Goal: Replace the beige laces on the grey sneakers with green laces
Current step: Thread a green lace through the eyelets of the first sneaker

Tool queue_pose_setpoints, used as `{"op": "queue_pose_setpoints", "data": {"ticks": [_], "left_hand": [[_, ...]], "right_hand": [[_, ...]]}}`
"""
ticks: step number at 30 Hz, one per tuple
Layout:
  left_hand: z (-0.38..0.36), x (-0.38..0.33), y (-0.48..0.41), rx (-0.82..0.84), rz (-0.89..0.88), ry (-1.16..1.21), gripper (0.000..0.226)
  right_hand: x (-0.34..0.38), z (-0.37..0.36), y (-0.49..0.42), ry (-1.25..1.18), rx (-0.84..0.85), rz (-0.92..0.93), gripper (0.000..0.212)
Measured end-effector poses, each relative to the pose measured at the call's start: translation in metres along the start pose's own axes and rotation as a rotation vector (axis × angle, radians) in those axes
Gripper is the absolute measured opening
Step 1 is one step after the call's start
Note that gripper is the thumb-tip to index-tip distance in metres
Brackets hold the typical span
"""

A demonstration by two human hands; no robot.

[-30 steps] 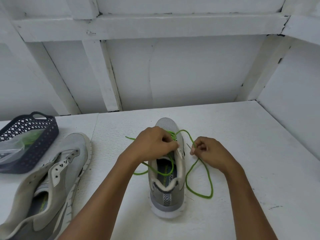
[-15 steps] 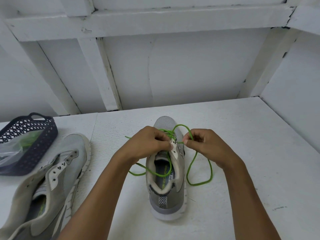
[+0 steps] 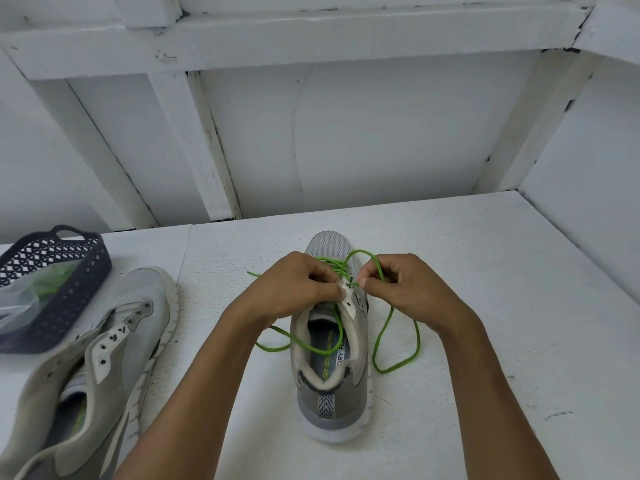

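A white bench point(image 3: 485, 271) sits under white walls and beams. In the middle stands a grey sneaker point(image 3: 332, 375) with its heel toward the person and its toe pointing away. A green lace point(image 3: 398, 341) runs through the holes near the toe, and its loose ends loop down on both sides of the shoe. The left hand point(image 3: 298, 289) is closed on the shoe's upper edge near the holes and seems to pinch the lace there too. The right hand point(image 3: 401, 289) is pinched shut on the lace tip, right beside a hole on the shoe's right side. The two hands are close together, almost touching. To the left lies the other grey sneaker point(image 3: 104, 358), tipped on its side, with no lace in it. Behind it is a dark basket point(image 3: 69, 289) holding a clear bag point(image 3: 24, 296) with something green inside. What could go wrong: the tip may miss the small hole or go into the wrong one. A hard pull could also slide the lace so one end gets too short, or the loose loops could tangle.
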State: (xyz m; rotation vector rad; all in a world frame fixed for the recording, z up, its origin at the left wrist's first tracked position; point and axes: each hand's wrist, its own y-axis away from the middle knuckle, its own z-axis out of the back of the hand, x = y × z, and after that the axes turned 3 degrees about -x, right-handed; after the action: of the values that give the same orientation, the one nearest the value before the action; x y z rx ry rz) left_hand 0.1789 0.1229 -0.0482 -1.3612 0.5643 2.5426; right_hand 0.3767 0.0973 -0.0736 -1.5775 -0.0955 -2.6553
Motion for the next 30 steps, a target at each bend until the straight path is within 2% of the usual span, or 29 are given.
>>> {"op": "queue_pose_setpoints", "data": {"ticks": [5, 13, 17, 22, 27, 30], "left_hand": [[-0.001, -0.002, -0.001, -0.006, -0.002, -0.017, 0.008], [-0.006, -0.003, -0.005, -0.005, -0.018, -0.092, 0.012], [-0.006, -0.003, -0.004, 0.004, -0.030, -0.120, 0.014], [-0.004, -0.004, -0.006, -0.038, 0.012, -0.109, 0.030], [-0.002, -0.003, -0.007, 0.014, -0.084, -0.266, 0.016], [-0.004, -0.002, -0.007, -0.025, -0.162, -0.347, 0.008]], "right_hand": [[0.007, 0.002, -0.002, 0.113, -0.010, -0.008, 0.010], [0.027, 0.003, -0.003, 0.480, -0.014, 0.080, 0.015], [0.032, 0.000, -0.006, 0.569, -0.007, 0.088, 0.017], [0.032, 0.000, -0.009, 0.476, 0.029, 0.076, 0.013], [0.023, -0.001, -0.008, 0.270, 0.036, 0.001, 0.015], [0.018, 0.001, -0.007, 0.183, 0.032, -0.022, 0.015]]}}
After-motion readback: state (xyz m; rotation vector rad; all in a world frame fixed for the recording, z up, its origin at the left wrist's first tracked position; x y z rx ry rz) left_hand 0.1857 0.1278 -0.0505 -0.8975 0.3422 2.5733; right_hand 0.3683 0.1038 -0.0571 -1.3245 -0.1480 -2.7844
